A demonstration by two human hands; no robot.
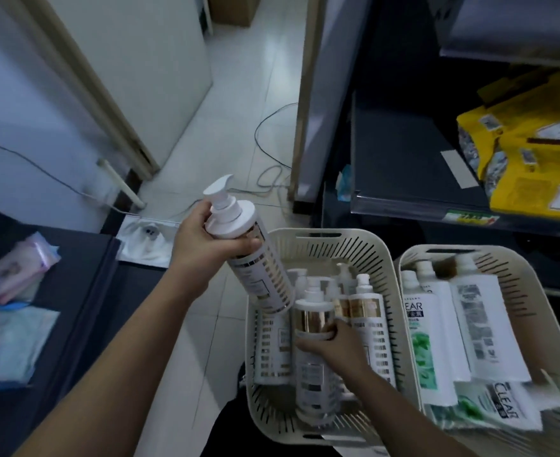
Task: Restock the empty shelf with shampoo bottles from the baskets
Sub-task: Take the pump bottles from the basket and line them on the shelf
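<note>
1. Two cream slotted baskets sit side by side on the tiled floor, near and to the right.
2. The left basket holds white pump bottles with gold bands, packed close together.
3. The right basket holds flat white bottles with green labels, lying down and overlapping.
4. The left hand grips one lifted pump bottle by its shoulder. It is tilted above the left basket's left rim, with the pump pointing far and left.
5. The right hand curls its fingers round a second pump bottle inside the left basket.
6. A dark shelf stands just beyond the baskets, with yellow packets at its right end.
7. Pastel packets lie on a dark surface at the left.
</note>
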